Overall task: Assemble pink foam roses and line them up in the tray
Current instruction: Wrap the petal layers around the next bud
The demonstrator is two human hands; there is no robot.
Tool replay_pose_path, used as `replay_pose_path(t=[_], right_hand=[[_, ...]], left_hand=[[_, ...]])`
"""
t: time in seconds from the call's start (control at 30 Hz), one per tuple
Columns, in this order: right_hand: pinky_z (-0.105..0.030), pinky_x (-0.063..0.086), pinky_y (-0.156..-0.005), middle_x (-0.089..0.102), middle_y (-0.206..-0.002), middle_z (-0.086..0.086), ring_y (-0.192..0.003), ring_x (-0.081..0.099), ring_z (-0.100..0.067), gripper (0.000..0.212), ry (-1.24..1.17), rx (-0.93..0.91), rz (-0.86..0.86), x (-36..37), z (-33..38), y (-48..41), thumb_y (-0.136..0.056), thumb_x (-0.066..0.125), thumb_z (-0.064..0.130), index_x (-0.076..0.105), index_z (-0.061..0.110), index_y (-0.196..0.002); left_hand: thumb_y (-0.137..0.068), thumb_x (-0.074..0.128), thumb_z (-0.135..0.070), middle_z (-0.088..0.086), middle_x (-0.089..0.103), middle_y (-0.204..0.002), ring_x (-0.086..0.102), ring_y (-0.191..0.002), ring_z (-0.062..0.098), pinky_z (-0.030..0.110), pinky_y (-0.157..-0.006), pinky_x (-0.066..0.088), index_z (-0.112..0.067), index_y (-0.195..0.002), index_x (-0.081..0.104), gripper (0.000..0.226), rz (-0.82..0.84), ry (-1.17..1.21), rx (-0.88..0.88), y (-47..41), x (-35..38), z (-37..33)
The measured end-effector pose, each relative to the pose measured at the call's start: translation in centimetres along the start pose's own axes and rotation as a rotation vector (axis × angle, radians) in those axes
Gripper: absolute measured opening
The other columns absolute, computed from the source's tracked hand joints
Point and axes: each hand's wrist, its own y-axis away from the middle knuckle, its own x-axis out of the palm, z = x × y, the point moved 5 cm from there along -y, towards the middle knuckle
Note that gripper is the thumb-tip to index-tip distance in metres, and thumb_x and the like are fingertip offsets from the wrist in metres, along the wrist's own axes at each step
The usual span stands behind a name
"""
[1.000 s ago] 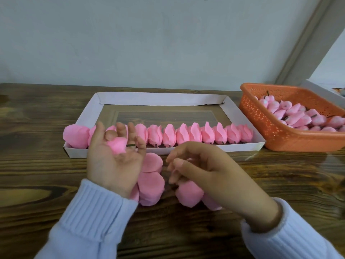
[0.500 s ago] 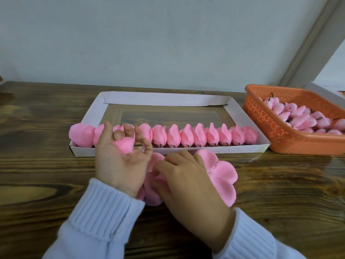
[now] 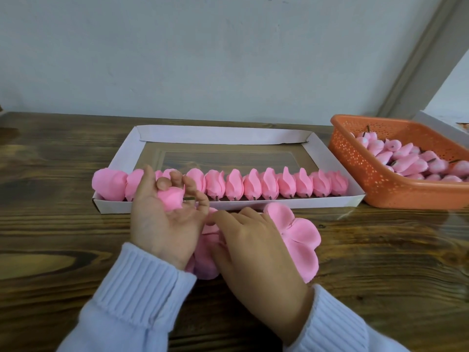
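My left hand (image 3: 165, 222) is turned palm up in front of the white tray (image 3: 223, 134) and its curled fingers hold a pink foam rosebud (image 3: 171, 199) with a thin dark stem sticking out to the right. My right hand (image 3: 253, 250) lies palm down on the table, fingertips pinching at the pink foam petal pieces (image 3: 302, 240) spread beneath it. A row of several assembled pink roses (image 3: 269, 185) lines the near side of the tray, with one bigger bloom (image 3: 109, 182) at the left end over the rim.
An orange perforated basket (image 3: 365, 163) at the right holds several pink buds (image 3: 406, 158) with stems. A white box edge (image 3: 441, 124) shows behind it. The dark wooden table (image 3: 50, 224) runs to a pale wall behind.
My right hand dropped from a raised pinch onto the petal pieces, which now lie fanned out to its right. My left hand kept the bud in the same place.
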Motion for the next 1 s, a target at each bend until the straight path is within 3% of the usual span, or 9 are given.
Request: replay_pose_path(t=[0.13,0.2,0.3,0.4,0.53,0.67,0.87,0.93,1.0], right_hand=[[-0.041,0.047,-0.066,0.061,-0.071,0.000,-0.072,0.054,-0.024,0.021,-0.156,0.049,-0.036,-0.5,-0.2,-0.1,-0.069,0.056,0.010,0.067,0.011,-0.086],[-0.034,0.044,-0.070,0.060,-0.075,0.002,-0.076,0.052,-0.016,0.022,-0.295,0.083,-0.136,-1.4,-0.5,-0.2,-0.070,0.053,0.004,0.066,0.012,-0.087],[-0.024,0.045,-0.067,0.061,-0.078,0.005,-0.074,0.055,-0.008,0.026,-0.569,0.247,-0.260,-3.1,-2.1,-0.4,-0.080,0.049,0.000,0.060,0.022,-0.089],[-0.026,0.045,-0.058,0.060,-0.078,-0.001,-0.066,0.055,-0.019,0.029,-0.775,0.438,-0.357,-4.7,-4.8,-0.1,-0.085,0.049,-0.003,0.060,0.023,-0.090],[-0.030,0.050,-0.060,0.063,-0.081,0.000,-0.072,0.057,-0.013,0.029,-1.003,0.603,-0.510,-6.3,-8.7,1.2,-0.092,0.053,0.002,0.065,0.028,-0.088],[-0.032,0.049,-0.062,0.062,-0.086,-0.004,-0.076,0.057,-0.016,0.028,-1.211,0.691,-0.471,-5.1,-10.3,1.6,-0.095,0.052,0.004,0.065,0.025,-0.083],[-0.026,0.053,-0.058,0.062,-0.079,-0.002,-0.071,0.061,-0.013,0.009,-1.474,0.555,-0.301,-3.9,-9.0,1.0,-0.079,0.060,0.015,0.064,0.019,-0.085],[-0.025,0.054,-0.061,0.060,-0.078,-0.002,-0.071,0.061,-0.013,0.012,-1.552,0.533,-0.302,-4.0,-8.8,0.9,-0.077,0.059,0.013,0.062,0.016,-0.089],[-0.023,0.054,-0.060,0.061,-0.074,0.000,-0.067,0.061,-0.010,0.013,-1.631,0.516,-0.304,-4.0,-8.7,0.9,-0.078,0.057,0.011,0.059,0.014,-0.090]], left_hand=[[-0.089,0.058,-0.049,-0.010,0.054,-0.066,0.055,-0.067,0.010,0.024,-0.076,0.039,-0.022,-0.060,0.041,0.043,0.013,0.003,-0.021,0.0,-0.1,0.1],[-0.089,0.058,-0.049,-0.010,0.053,-0.066,0.054,-0.066,0.010,0.024,-0.079,0.039,-0.022,-0.059,0.040,0.045,0.032,0.009,-0.024,0.1,0.2,0.1],[-0.091,0.055,-0.049,-0.009,0.054,-0.064,0.056,-0.062,0.010,0.024,-0.072,0.040,-0.021,-0.057,0.040,0.046,0.068,-0.015,0.001,0.4,0.7,0.2],[-0.088,0.057,-0.047,-0.008,0.055,-0.064,0.057,-0.064,0.011,0.025,-0.068,0.043,-0.021,-0.056,0.041,0.044,0.093,-0.023,-0.004,0.8,1.0,0.5],[-0.075,0.063,-0.043,-0.006,0.057,-0.066,0.056,-0.066,0.012,0.025,-0.071,0.043,-0.019,-0.052,0.044,0.039,0.106,-0.015,-0.054,1.1,1.1,1.0],[-0.080,0.061,-0.042,-0.001,0.065,-0.072,0.065,-0.075,0.014,0.029,-0.080,0.046,-0.018,-0.046,0.042,0.046,0.133,-0.211,-0.055,1.3,1.3,1.9],[-0.074,0.055,-0.045,0.019,0.070,-0.110,0.064,-0.113,0.020,0.036,-0.099,0.044,-0.012,-0.043,0.045,0.046,0.378,-0.689,-0.029,2.6,2.2,4.1],[-0.075,0.055,-0.045,0.019,0.069,-0.110,0.065,-0.110,0.024,0.038,-0.096,0.047,-0.011,-0.043,0.049,0.047,0.417,-0.685,-0.118,2.9,2.1,4.5],[-0.075,0.055,-0.044,0.015,0.066,-0.082,0.066,-0.086,0.020,0.028,-0.077,0.052,-0.011,-0.044,0.051,0.045,0.402,-0.711,-0.145,3.0,2.0,4.5]])
